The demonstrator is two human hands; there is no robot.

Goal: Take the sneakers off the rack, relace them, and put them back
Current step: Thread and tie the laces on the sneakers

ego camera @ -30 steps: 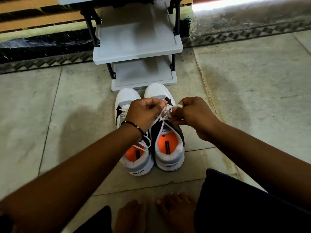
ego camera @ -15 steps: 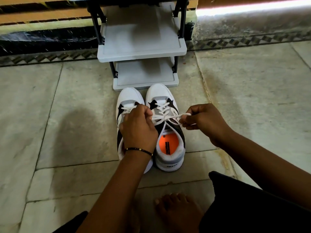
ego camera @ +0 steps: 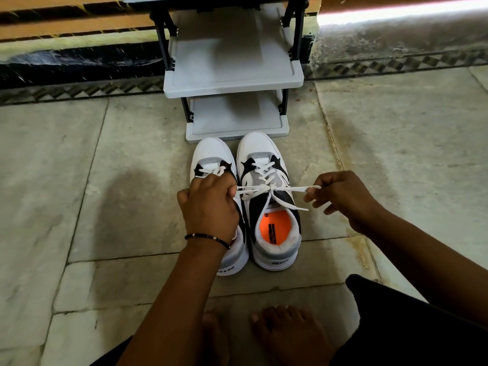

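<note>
Sneakers: both on the floor before the rack, off its shelves. Right shoe laced; our left hand and right hand each pinch a loop of its lace, pulling the bow tight. Left shoe's lacing we cannot judge; returning both remains

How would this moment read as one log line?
step: tying knot | left hand: grips lace | right hand: pinches lace | right sneaker: laced | rack: bare

Sneakers before rack
</note>
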